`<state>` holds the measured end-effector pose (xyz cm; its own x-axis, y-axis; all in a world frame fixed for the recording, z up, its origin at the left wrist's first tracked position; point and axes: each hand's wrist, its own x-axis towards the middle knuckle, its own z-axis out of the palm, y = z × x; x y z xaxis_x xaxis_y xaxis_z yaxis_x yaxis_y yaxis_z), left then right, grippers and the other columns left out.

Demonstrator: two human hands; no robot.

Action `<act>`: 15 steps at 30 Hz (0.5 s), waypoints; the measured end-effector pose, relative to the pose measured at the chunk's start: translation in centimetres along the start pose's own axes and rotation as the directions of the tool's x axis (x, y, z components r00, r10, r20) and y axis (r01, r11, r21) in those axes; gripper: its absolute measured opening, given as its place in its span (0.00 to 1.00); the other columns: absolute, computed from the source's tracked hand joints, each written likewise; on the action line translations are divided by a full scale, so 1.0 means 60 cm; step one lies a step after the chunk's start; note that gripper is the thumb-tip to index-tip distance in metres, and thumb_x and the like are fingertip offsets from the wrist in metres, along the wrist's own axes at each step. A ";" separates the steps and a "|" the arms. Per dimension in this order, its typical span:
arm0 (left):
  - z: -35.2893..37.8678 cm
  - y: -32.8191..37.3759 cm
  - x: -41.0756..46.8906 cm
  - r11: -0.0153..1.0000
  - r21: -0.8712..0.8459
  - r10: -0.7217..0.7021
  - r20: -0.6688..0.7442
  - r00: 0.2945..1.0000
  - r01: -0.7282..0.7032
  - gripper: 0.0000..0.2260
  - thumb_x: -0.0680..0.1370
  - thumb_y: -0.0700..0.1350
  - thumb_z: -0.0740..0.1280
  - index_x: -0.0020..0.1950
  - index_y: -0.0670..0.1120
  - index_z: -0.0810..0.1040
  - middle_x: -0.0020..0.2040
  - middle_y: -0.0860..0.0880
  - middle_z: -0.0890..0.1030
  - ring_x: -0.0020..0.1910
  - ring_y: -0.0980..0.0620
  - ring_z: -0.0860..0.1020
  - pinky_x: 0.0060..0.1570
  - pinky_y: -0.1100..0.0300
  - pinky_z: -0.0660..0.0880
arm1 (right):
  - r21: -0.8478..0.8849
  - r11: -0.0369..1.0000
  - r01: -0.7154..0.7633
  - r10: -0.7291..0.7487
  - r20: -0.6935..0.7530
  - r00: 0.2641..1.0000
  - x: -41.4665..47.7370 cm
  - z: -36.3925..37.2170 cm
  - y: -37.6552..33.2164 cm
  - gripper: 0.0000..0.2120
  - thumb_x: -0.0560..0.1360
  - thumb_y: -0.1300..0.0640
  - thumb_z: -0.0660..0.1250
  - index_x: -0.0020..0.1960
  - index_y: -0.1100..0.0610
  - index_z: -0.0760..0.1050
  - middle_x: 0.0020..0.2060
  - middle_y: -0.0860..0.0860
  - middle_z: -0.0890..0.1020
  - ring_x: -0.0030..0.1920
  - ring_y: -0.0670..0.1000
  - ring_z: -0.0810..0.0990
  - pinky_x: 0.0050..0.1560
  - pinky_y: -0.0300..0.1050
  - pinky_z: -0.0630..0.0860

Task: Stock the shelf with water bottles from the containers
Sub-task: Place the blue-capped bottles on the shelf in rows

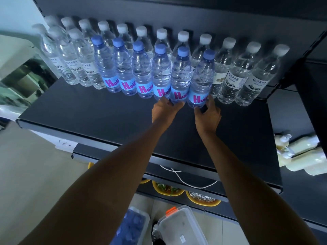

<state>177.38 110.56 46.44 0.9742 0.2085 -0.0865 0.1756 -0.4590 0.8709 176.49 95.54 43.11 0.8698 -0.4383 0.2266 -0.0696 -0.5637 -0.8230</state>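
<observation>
Two rows of water bottles stand on the black shelf (99, 110). White-capped bottles (235, 75) fill the back row and both ends. In front stand several blue-capped bottles with blue and pink labels. My left hand (165, 110) grips the base of one blue-capped bottle (180, 78). My right hand (208, 114) grips the base of the rightmost blue-capped bottle (201, 82) beside it. Both bottles stand upright on the shelf in line with the row. On the floor below sits a clear container (131, 227) holding more blue-capped bottles.
A second clear container (182, 227) with an orange latch sits beside the first on the floor. Yellow bowls (203, 198) sit on a lower shelf, with a white cord (178, 177) above them. Pale bottles (300, 154) lie on the neighbouring shelf at right.
</observation>
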 end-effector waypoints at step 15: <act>-0.257 -0.184 -0.219 0.875 -0.477 -0.092 -0.011 0.996 0.076 0.10 0.77 0.49 0.74 0.48 0.45 0.77 0.40 0.45 0.82 0.34 0.51 0.80 0.37 0.50 0.77 | 0.542 0.830 -0.132 0.125 0.050 0.991 -0.211 -0.012 -0.097 0.20 0.75 0.69 0.65 0.67 0.70 0.70 0.55 0.58 0.74 0.55 0.51 0.74 0.57 0.42 0.74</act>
<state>160.44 126.20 45.42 0.9521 0.2596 -0.1614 0.1601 0.0263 0.9868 165.51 103.85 45.40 0.8775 -0.4699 0.0959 0.0926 -0.0302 -0.9952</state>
